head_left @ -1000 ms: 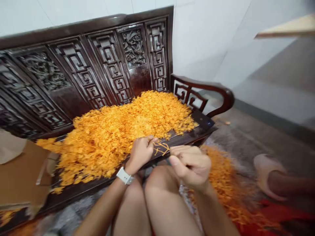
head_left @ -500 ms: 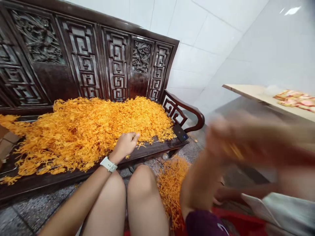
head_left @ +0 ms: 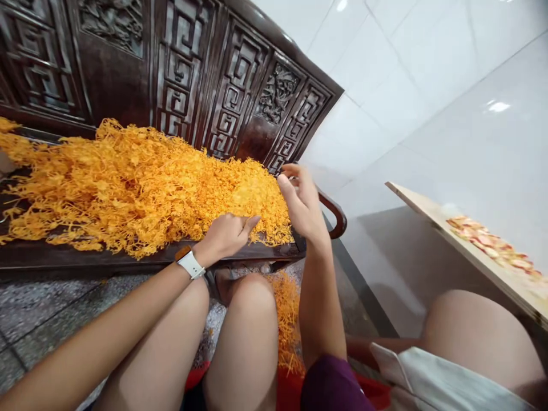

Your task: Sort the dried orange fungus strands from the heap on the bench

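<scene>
A white-banded wristwatch [head_left: 191, 264] sits on the left arm [head_left: 111, 332], and the right sleeve [head_left: 334, 388] is deep purple.

- Bench [head_left: 122, 83]: dark wood, glossy, carved.
- Heap [head_left: 149, 188]: matt, rough strands.
- Wall [head_left: 449, 108]: smooth, shiny tile.
- Floor [head_left: 55, 308]: stone-like from here.
- Strap [head_left: 192, 266]: smooth, plastic-looking.
- Sleeve [head_left: 334, 386]: matt cloth.

A loose, tangled heap of bright orange, thin-branched pieces [head_left: 145, 182] lies beyond and left of the left fingers [head_left: 252, 224], its right end near the right fingers [head_left: 292, 197].
</scene>
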{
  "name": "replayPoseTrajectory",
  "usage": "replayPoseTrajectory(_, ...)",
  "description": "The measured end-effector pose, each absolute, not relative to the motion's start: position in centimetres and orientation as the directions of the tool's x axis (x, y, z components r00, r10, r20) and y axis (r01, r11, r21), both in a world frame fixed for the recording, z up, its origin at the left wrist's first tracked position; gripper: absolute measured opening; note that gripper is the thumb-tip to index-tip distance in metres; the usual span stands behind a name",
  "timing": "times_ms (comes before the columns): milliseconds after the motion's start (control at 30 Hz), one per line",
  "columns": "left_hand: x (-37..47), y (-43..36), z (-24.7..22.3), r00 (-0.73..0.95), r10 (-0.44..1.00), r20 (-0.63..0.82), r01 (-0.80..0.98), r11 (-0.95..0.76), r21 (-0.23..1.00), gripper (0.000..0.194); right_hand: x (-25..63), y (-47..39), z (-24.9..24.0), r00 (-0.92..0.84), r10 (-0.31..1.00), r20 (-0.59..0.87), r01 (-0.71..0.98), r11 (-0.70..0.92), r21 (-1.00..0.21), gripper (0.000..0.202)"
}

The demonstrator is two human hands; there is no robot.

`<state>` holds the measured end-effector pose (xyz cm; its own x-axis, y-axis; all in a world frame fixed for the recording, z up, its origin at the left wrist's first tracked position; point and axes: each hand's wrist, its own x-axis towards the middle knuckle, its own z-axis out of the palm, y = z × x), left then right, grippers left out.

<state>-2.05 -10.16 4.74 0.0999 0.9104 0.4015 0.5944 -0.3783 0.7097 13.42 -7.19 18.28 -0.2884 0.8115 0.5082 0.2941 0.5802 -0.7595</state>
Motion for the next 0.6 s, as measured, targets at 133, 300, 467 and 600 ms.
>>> replayPoseTrajectory(133,-2.0,-10.5,4.8,0.136,0.906,0.402,0.574,-0.402,0.713,0.065,13.3,-6.5,14.6,-0.385,0.842,0.377,0.328,0.507,-0.797,0.03)
replayPoseTrajectory(300,-2.1,-10.7,5.8,0.188,0.877,0.443,0.475,-0.476,0.74,0.053,12.8,-6.6,12.5,-0.307,0.877,0.37,0.157,0.43,-0.889,0.033)
replayPoseTrajectory(467,-2.2,-10.3,5.9,0.066,0.87,0.488,0.255,-0.487,0.835,0.049,13.1,-6.4,10.4,-0.23,0.935,0.269,0.039,0.286,-0.958,0.035)
replayPoseTrajectory(600,-2.0,-9.8,5.4,0.037,0.882,0.47,0.241,-0.464,0.852,0.033,12.5,-6.3,8.5,-0.087,0.969,0.232,-0.089,0.224,-0.97,0.046)
